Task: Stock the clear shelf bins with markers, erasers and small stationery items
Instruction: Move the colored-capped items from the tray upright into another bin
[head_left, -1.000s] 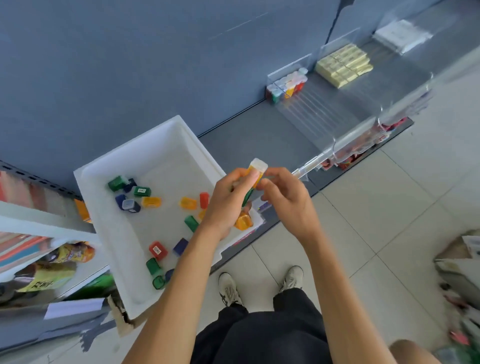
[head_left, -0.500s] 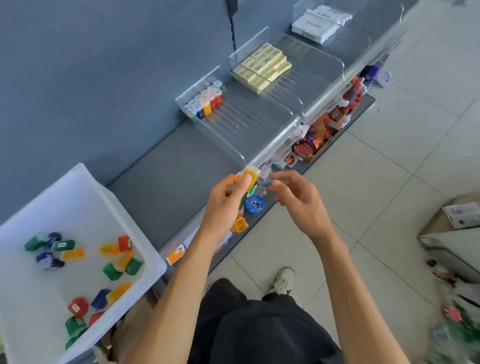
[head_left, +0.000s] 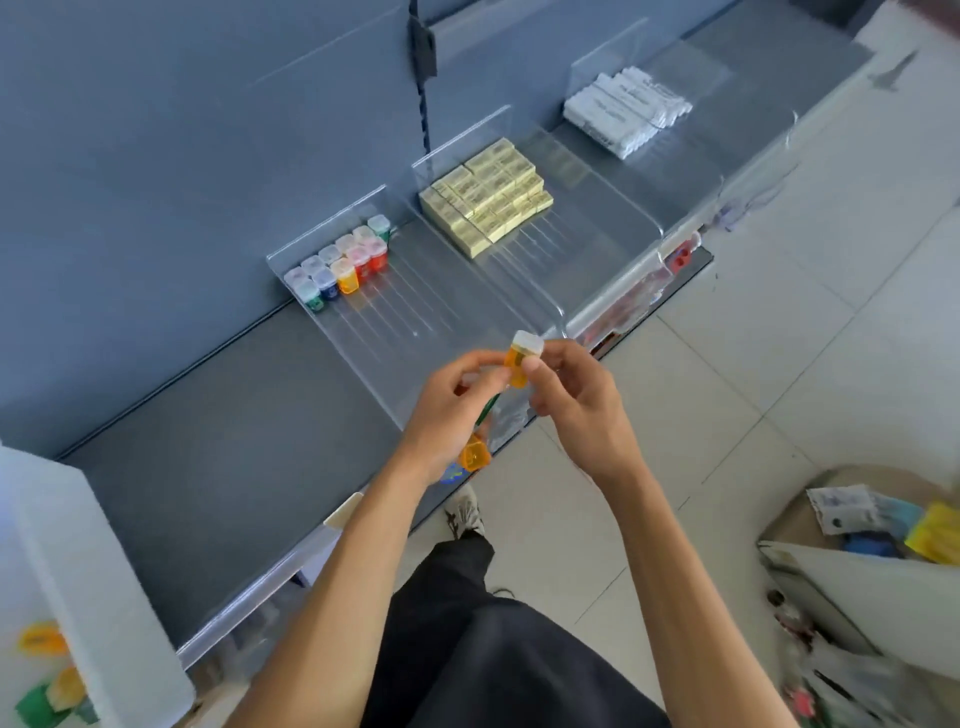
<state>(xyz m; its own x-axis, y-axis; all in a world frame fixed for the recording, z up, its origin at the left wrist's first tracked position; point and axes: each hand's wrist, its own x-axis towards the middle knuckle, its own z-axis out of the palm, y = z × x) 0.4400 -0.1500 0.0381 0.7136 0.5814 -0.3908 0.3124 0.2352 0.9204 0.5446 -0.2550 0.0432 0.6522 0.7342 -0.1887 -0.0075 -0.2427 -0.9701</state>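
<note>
**Fingers (head_left: 483, 366) of both hands clamped on one orange piece**

Tips of the left hand (head_left: 452, 410) and right hand (head_left: 576, 410) pinch a small white-capped orange piece (head_left: 522, 358) between them, over the front edge of the grey shelf (head_left: 234, 441). The lower fingers of the left hand also curl round a spare orange piece (head_left: 475, 457) plus something green, type unclear.

From the hands:
- At 11 o'clock, a clear bin (head_left: 410, 312) has capped coloured pieces (head_left: 345, 260) packed against its back wall.
- At 12 o'clock, yellow erasers (head_left: 485, 197) sit in the next bin (head_left: 561, 249).
- At 1 o'clock lie white packs (head_left: 628, 111).
- At 8 o'clock, a white tub (head_left: 78, 545) holds loose coloured pieces.
</note>
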